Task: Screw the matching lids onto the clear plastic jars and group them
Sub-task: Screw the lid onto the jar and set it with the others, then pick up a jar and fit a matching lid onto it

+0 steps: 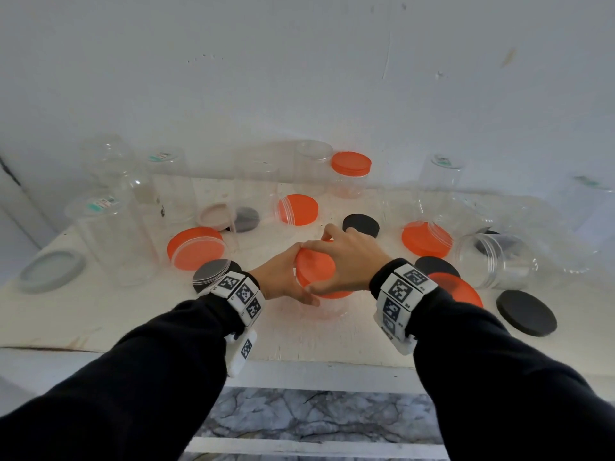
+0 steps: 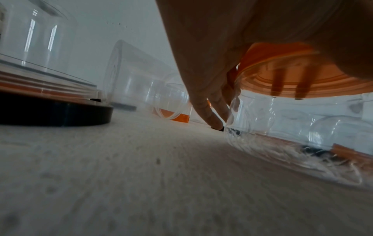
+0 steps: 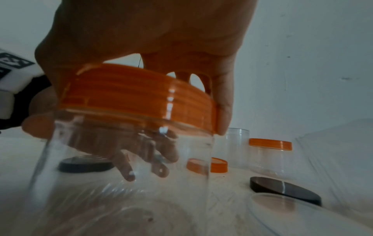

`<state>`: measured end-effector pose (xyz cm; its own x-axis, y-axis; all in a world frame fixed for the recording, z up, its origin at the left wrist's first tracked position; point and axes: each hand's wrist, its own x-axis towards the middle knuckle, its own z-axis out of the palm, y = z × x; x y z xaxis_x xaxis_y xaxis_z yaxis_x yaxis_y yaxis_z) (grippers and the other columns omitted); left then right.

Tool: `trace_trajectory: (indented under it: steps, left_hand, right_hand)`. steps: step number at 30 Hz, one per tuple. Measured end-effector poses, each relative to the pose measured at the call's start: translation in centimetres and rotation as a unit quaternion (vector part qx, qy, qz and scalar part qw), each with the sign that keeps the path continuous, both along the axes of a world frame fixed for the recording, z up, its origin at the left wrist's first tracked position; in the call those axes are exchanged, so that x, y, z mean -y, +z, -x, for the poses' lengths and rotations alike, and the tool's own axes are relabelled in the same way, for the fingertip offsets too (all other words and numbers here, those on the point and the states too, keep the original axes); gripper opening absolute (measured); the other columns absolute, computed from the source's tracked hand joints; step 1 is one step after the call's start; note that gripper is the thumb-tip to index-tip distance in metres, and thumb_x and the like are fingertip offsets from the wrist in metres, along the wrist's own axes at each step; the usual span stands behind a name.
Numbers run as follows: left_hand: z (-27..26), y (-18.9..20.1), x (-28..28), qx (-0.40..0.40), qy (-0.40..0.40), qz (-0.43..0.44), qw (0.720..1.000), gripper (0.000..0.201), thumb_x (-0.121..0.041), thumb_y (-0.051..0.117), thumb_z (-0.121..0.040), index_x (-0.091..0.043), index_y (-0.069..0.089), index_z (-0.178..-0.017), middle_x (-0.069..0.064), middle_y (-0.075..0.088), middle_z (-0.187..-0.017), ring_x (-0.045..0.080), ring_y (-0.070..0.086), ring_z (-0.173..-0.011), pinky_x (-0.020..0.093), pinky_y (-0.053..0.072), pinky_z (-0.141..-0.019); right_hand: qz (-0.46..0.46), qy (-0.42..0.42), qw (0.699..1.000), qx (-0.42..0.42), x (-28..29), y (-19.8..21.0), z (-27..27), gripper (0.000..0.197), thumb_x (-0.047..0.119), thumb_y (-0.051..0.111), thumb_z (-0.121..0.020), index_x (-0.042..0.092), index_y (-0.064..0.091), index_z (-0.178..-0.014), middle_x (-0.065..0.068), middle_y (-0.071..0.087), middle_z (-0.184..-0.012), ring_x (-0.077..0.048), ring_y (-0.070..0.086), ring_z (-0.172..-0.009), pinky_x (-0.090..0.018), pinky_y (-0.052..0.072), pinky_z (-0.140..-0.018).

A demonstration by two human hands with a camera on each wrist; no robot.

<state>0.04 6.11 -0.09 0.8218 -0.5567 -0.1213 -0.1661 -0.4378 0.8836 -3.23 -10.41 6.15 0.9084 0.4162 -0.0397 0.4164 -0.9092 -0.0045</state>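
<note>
A clear plastic jar (image 1: 327, 309) stands upright near the front middle of the white table, with an orange lid (image 1: 314, 271) on its mouth. My left hand (image 1: 283, 277) wraps the jar's body from the left. In the left wrist view its fingers (image 2: 203, 110) curl round the clear wall (image 2: 282, 127), below the lid (image 2: 282, 79). My right hand (image 1: 342, 257) arches over the lid and grips its rim with thumb and fingers. In the right wrist view the lid (image 3: 131, 99) sits slightly tilted on the jar (image 3: 101, 175).
A capped orange-lidded jar (image 1: 351, 164) stands at the back. Loose orange lids (image 1: 298, 209) (image 1: 426, 239), black lids (image 1: 361, 225) (image 1: 525, 312) and a grey lid (image 1: 50, 271) lie around. Several open clear jars stand at the left (image 1: 113, 241); one lies at the right (image 1: 499, 261). The table's front edge (image 1: 299, 361) is close.
</note>
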Motion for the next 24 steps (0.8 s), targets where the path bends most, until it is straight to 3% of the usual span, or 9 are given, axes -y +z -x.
trace_trajectory:
  steps: [6, 8, 11, 14, 17, 18, 20, 24]
  left_hand:
    - [0.4, 0.4, -0.1, -0.012, -0.012, -0.030, 0.999, 0.112, -0.033, 0.088, -0.046, -0.020, 0.027, -0.140, -0.005, 0.047, -0.131, 0.012, 0.045, -0.121, 0.028, 0.043, -0.098]
    - [0.5, 0.9, -0.2, 0.000, -0.023, -0.064, 0.998, 0.104, -0.026, 0.088, -0.058, -0.017, 0.025, -0.141, -0.004, 0.045, -0.133, 0.014, 0.045, -0.122, 0.026, 0.042, -0.097]
    - [0.8, 2.1, -0.9, 0.032, -0.040, -0.135, 0.989, 0.091, -0.029, 0.082, -0.067, -0.018, 0.029, -0.140, -0.006, 0.045, -0.132, 0.013, 0.046, -0.120, 0.027, 0.041, -0.097]
    - [0.9, 3.9, -1.9, 0.108, -0.017, -0.137, 0.985, 0.072, -0.030, 0.077, -0.073, -0.020, 0.041, -0.135, -0.011, 0.049, -0.127, 0.006, 0.050, -0.112, 0.022, 0.043, -0.092]
    - [0.1, 5.4, -2.6, 0.240, 0.063, -0.071, 0.966, 0.050, -0.027, 0.069, -0.082, -0.016, 0.051, -0.127, -0.005, 0.056, -0.124, 0.003, 0.051, -0.106, 0.009, 0.039, -0.085]
    - [-0.4, 5.8, -2.7, 0.280, 0.088, -0.056, 0.954, 0.044, -0.026, 0.067, -0.083, -0.014, 0.054, -0.124, -0.002, 0.056, -0.123, 0.005, 0.051, -0.107, 0.010, 0.038, -0.087]
    - [-1.6, 6.1, -2.9, 0.338, 0.127, -0.066, 0.930, 0.040, -0.025, 0.066, -0.085, -0.012, 0.055, -0.121, 0.002, 0.055, -0.123, 0.012, 0.048, -0.114, 0.021, 0.037, -0.095]
    - [-4.4, 5.4, -3.5, 0.375, 0.192, -0.183, 0.889, 0.058, -0.036, 0.069, -0.080, -0.011, 0.049, -0.128, 0.005, 0.046, -0.135, 0.021, 0.037, -0.128, 0.036, 0.031, -0.105]
  right_hand:
    - [-0.027, -0.014, 1.000, -0.004, 0.1, -0.4, 0.1, 0.076, 0.068, 0.057, -0.071, 0.039, 0.035, -0.139, 0.002, 0.042, -0.126, -0.020, 0.042, -0.100, -0.028, 0.037, -0.075]
    - [-0.040, -0.021, 0.999, -0.004, 0.1, -0.7, 0.3, 0.076, 0.067, 0.058, -0.072, 0.040, 0.034, -0.139, 0.004, 0.041, -0.130, -0.020, 0.042, -0.106, -0.027, 0.034, -0.076]
    - [-0.064, -0.030, 0.998, -0.005, 0.5, -1.0, 0.5, 0.077, 0.068, 0.058, -0.071, 0.041, 0.034, -0.138, 0.006, 0.039, -0.133, -0.020, 0.041, -0.112, -0.029, 0.038, -0.080]
    - [-0.108, -0.055, 0.992, -0.018, 1.4, -0.7, 0.5, 0.077, 0.068, 0.060, -0.070, 0.040, 0.034, -0.138, 0.007, 0.039, -0.131, -0.018, 0.042, -0.115, -0.033, 0.042, -0.086]
    - [-0.163, -0.092, 0.982, -0.010, 2.6, -0.1, 0.3, 0.078, 0.068, 0.060, -0.071, 0.038, 0.035, -0.138, 0.007, 0.039, -0.131, -0.018, 0.046, -0.115, -0.034, 0.043, -0.088]
    - [-0.182, -0.105, 0.978, -0.003, 3.0, 0.1, 0.2, 0.078, 0.067, 0.061, -0.071, 0.036, 0.034, -0.138, 0.006, 0.038, -0.133, -0.019, 0.046, -0.115, -0.033, 0.043, -0.087]
    - [-0.216, -0.126, 0.968, 0.014, 3.7, 0.5, -0.2, 0.081, 0.064, 0.063, -0.072, 0.033, 0.032, -0.140, 0.004, 0.037, -0.135, -0.020, 0.047, -0.116, -0.032, 0.042, -0.085]
    - [-0.269, -0.166, 0.947, 0.052, 4.8, 1.1, -1.1, 0.092, 0.056, 0.073, -0.067, 0.027, 0.029, -0.142, -0.001, 0.031, -0.136, -0.024, 0.044, -0.118, -0.040, 0.046, -0.091]
